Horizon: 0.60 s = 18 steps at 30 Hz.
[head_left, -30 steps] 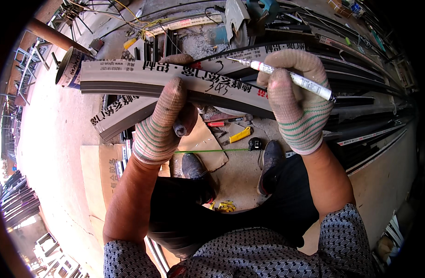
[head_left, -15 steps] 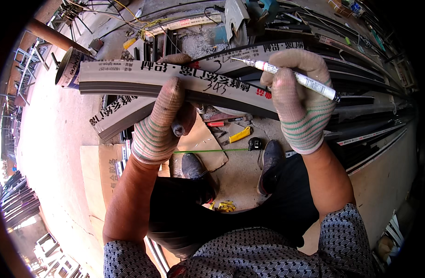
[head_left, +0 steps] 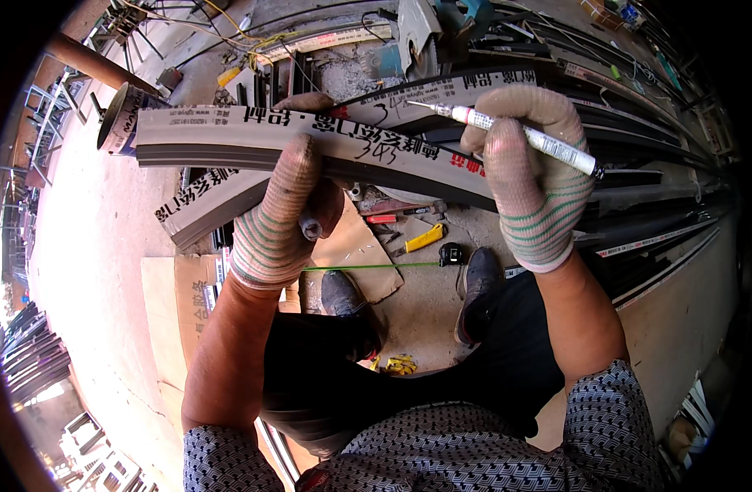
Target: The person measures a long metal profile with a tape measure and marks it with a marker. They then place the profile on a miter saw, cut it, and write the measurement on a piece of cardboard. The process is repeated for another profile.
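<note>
My gloved left hand is closed around a long metal profile with a grey printed film and dark ribbed edge. Handwritten marks show on its film. Between my left fingers pokes the end of a small grey tube, partly hidden. In my gloved right hand is a white marker pen, pinched between thumb and fingers. Its fine metal tip points left, at or just over a second film-covered profile behind the first, beside fresh handwriting. A third profile lies below the held one.
By my shoes lie a tape measure with green tape pulled out leftward, a yellow-handled knife and cardboard. A cut-off saw stands ahead. Dark profiles are stacked at right; a round tin stands left.
My left hand and the held profile have shifted slightly left. The pen tip has moved a little, and another handwritten stroke shows on the farther profile.
</note>
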{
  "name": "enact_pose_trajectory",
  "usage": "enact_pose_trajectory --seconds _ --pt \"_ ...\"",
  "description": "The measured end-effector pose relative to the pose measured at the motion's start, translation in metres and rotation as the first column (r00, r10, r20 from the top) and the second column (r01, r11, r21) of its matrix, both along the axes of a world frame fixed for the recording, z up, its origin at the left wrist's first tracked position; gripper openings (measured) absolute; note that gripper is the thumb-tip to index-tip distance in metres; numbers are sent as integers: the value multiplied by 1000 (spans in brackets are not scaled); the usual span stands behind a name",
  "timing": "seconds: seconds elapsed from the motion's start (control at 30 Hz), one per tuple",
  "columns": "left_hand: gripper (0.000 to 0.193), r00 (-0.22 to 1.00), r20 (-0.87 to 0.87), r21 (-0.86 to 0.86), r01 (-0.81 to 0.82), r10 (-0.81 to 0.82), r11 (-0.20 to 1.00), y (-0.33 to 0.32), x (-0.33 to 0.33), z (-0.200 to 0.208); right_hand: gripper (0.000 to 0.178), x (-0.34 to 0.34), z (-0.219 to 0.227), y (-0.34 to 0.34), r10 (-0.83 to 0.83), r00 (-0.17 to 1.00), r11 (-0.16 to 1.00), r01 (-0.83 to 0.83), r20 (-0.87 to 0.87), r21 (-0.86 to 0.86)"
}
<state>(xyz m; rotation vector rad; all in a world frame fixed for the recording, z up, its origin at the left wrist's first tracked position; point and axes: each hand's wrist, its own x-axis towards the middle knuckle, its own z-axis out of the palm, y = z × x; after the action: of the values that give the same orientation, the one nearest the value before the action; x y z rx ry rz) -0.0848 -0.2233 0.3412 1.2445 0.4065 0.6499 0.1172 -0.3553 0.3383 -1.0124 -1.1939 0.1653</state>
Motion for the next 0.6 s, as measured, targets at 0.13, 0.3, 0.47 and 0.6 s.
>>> enact_pose_trajectory --seconds 0.13,0.3,0.47,0.6 --pt "63 1000 -7 17 30 -30 999 4 -3 -4 23 1 1 0 -50 997 998 52 54 -32" --pt "61 1000 3 -8 28 -28 1000 6 -5 -5 18 -4 1 0 -37 999 998 37 0 -42" --pt "62 1000 7 -19 -20 20 1000 1 -2 -2 15 -3 2 -4 -10 1000 998 9 -21 -59" --pt "65 1000 25 -23 -6 7 1000 4 -3 -4 14 -8 2 -2 -9 998 999 6 -65 -44"
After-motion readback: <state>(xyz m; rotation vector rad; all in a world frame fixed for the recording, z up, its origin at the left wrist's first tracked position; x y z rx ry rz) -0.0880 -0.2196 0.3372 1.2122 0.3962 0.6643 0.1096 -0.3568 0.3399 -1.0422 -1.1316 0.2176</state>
